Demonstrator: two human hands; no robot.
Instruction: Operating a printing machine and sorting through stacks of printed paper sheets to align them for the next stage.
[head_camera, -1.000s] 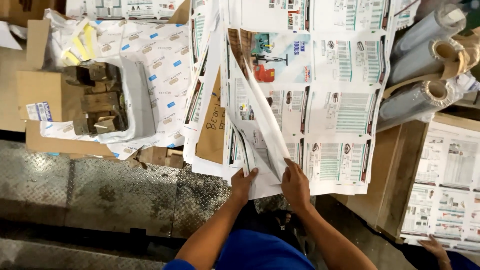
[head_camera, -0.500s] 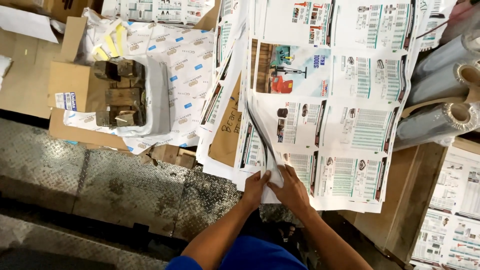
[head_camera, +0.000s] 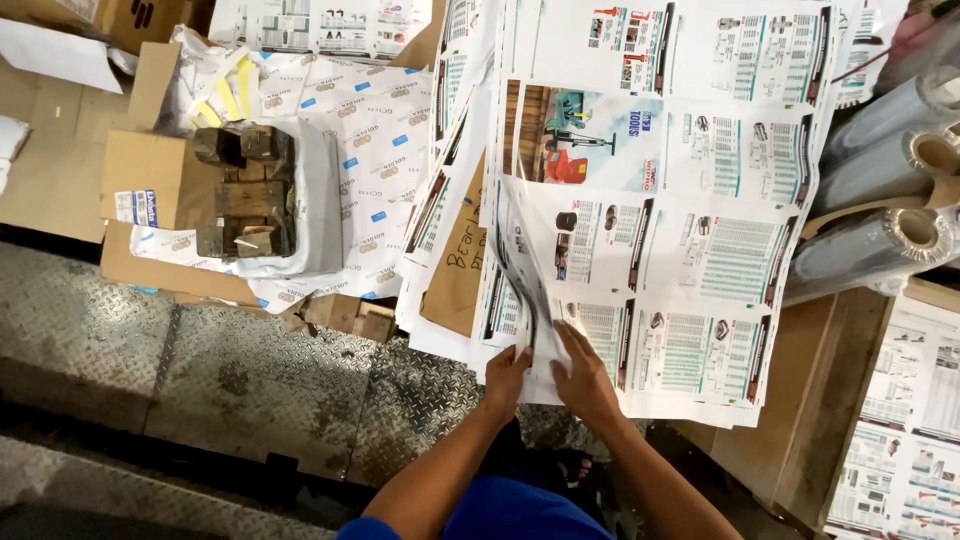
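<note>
Here the person stands over a stack of large printed sheets (head_camera: 690, 250), each sheet printed with a grid of catalogue pages, lying on a wooden table (head_camera: 820, 400). The left hand (head_camera: 507, 372) pinches the near edge of a lifted sheet (head_camera: 520, 270), which curls upward in a ridge along the left side of the stack; its grip is closed on that sheet. The right hand (head_camera: 583, 378) lies flat, fingers spread, on the sheet below, close beside the left hand; its grip is open and grasps nothing.

The step in hand appears to be separating the top sheet from the stack at its near edge. Judged from this, the next move calls for the raised edge to be kept free of the sheet beneath while the flat hand holds the stack from sliding.

Edges and room: the near edge of the stack overhangs the table toward the person. To the left lie loose sheets, a brown cardboard piece (head_camera: 455, 270) and a carton of wooden blocks (head_camera: 245, 190); to the right, film rolls (head_camera: 880, 180) lie close against the stack. Open room lies chiefly over the chequer-plate floor (head_camera: 250, 380).
</note>
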